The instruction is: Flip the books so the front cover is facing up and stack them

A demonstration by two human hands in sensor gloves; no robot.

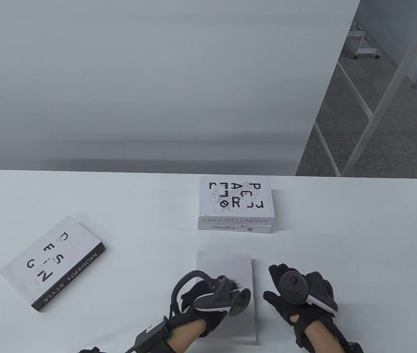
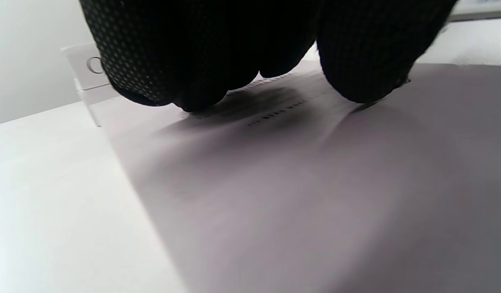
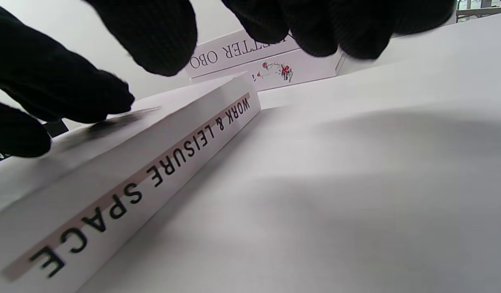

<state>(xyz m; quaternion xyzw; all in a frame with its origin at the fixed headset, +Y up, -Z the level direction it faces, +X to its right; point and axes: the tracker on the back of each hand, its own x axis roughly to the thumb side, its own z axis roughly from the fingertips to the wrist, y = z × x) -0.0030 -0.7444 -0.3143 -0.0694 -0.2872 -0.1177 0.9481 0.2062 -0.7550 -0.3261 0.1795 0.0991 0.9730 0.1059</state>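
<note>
With the left hand [image 1: 208, 301] resting its fingers [image 2: 201, 81] flat on the pale grey "Work & Leisure Space" book [image 1: 226, 264] lying just before the two-book white stack [image 1: 236, 207], the right hand [image 1: 296, 294], fingers apart beside its spine, would best lift that edge slowly.

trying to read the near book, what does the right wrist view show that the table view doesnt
Only the right wrist view shows the near book's spine, lettered WORK & LEISURE SPACE, and the small flower print on the lower book of the far stack.

Only the table view shows the DESIGN book lying apart at the left, the left hand resting on the near book's cover, and the whole white table.

Both show the near book, the two-book stack beyond it, and the right hand beside the near book, gripping nothing.
</note>
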